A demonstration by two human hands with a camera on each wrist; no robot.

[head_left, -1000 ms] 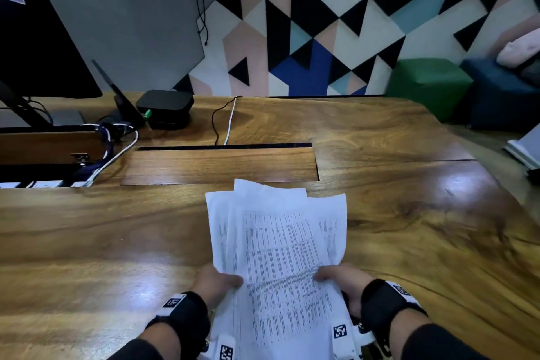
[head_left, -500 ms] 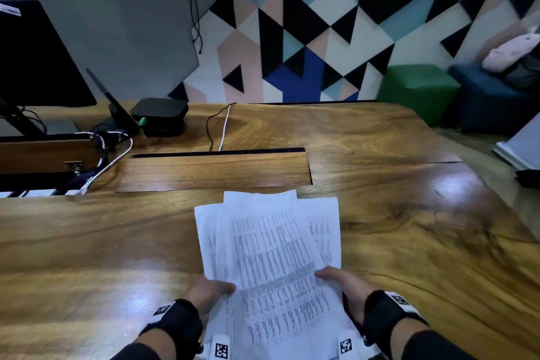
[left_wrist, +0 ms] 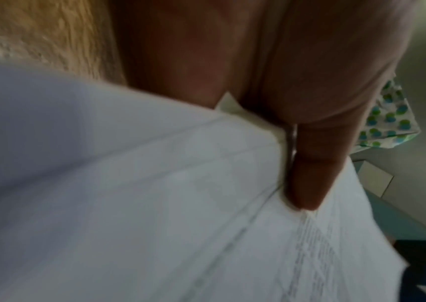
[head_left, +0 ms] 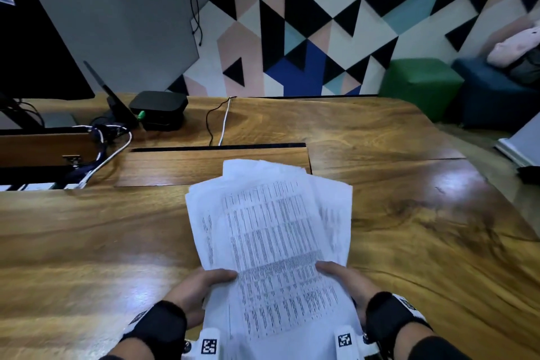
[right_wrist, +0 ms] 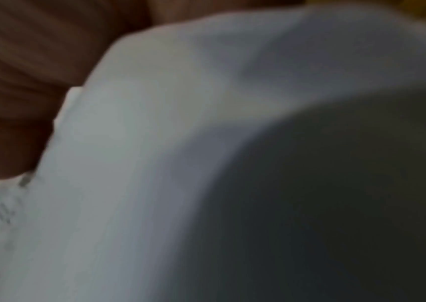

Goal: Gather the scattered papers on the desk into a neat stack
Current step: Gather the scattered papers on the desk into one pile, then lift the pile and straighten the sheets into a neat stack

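Above the near edge of the desk (head_left: pixel 87 242), both hands hold the papers (head_left: pixel 271 237): left hand (head_left: pixel 198 289) and right hand (head_left: pixel 347 283) each pinch a lower side, thumbs on top. Sheets are gathered but fanned, corners splayed. Step in hand, by my reading: squaring up. Next likely needs a looser grip and tapping edges on the wood

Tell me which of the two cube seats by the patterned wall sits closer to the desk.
The green cube seat. It stands just behind the desk's far right corner, while the dark blue seat is further right, with a pink cushion on it.
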